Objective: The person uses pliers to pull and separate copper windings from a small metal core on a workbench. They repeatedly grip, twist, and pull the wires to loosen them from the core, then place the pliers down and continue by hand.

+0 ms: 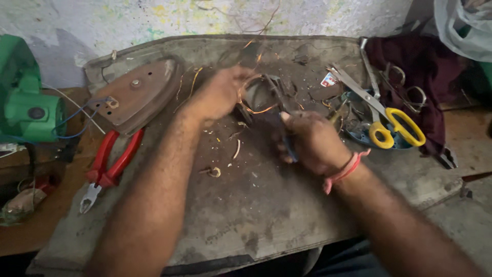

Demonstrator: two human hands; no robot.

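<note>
My left hand (219, 94) grips a small dark part wound with copper wire (256, 95) near the back of the worn work board (266, 205). My right hand (312, 141), with a pink thread band on its wrist, is closed around the dark handles of a small plier-like tool (279, 100) whose tip reaches into the copper wire. Motion blur hides the exact contact point.
Red-handled pliers (107, 164) lie at the left beside a rusty iron soleplate (136, 95). Yellow-handled scissors (382, 115) rest on a blue dish at the right, near a dark red cloth (425, 66). A green machine (25, 102) stands at the far left. Wire scraps litter the board.
</note>
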